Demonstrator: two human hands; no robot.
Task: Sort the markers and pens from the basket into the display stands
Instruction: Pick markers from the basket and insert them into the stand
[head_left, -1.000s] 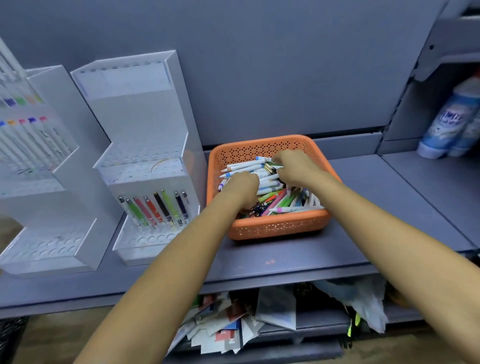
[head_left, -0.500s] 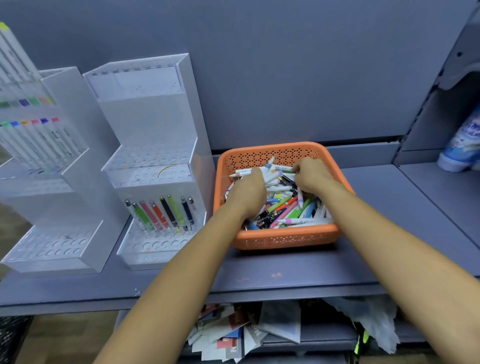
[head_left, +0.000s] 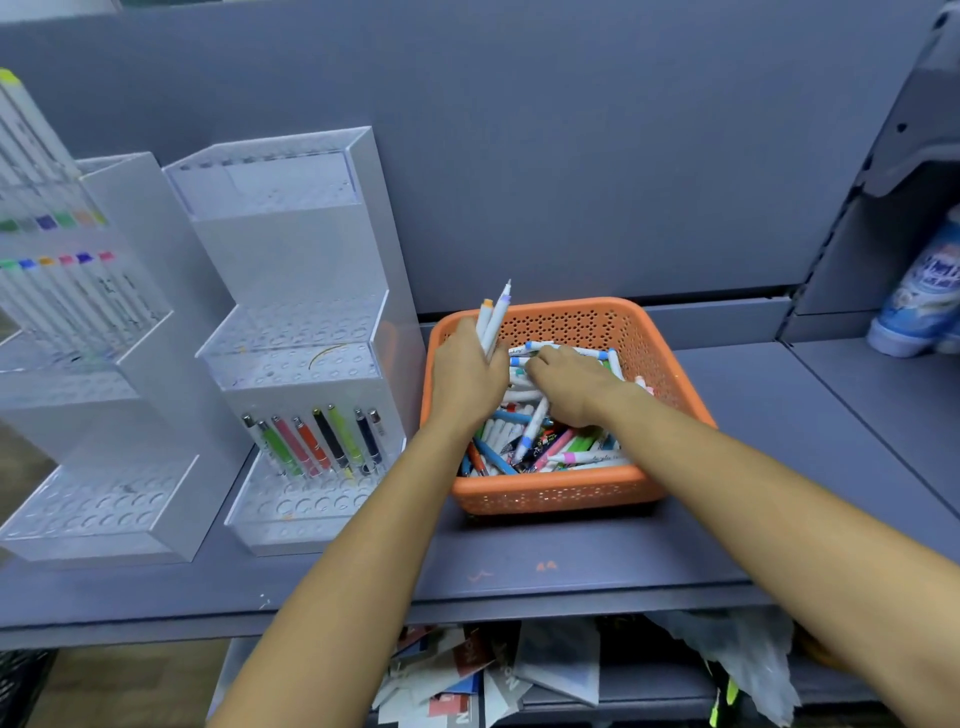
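Left hand (head_left: 467, 376) grips two white markers (head_left: 496, 318) upright at the basket's (head_left: 556, 493) back-left corner; right hand (head_left: 571, 384) burrows in the pile (head_left: 524, 441), grasp hidden. Best gather matching whites, tips aligned, before crossing to the stand (head_left: 291, 332)

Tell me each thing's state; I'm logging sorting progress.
Orange basket: upright, many pens inside.
Left hand: grips two white markers, tips up.
Right hand: among those pens, grip unclear.
Nearer stand: holds one row of pens.
Left stand: stored markers in upper tiers.

stand (head_left: 311, 332) just beside basket (head_left: 561, 491)
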